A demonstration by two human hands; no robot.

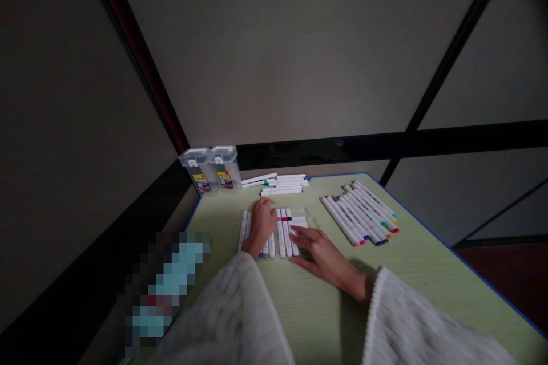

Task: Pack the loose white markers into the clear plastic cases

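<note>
Several white markers (283,239) lie side by side in a shallow clear tray (305,211) in the middle of the table. My left hand (262,222) rests over the markers near the tray's middle, its fingers curled at the far end; what they hold, if anything, is hidden. At the tray's right side is my right hand (319,248), with thumb and fingers apart. Its fingertips touch or hover by the rightmost marker, which has a black band. A white label shows in the tray just beyond those fingers.
Two clear lidded boxes (225,171) stand at the back left corner. Beside them lies a loose pile of white markers (285,181). A larger group of markers with coloured ends (359,214) is at the right. A blurred-out patch (171,285) covers something at the left.
</note>
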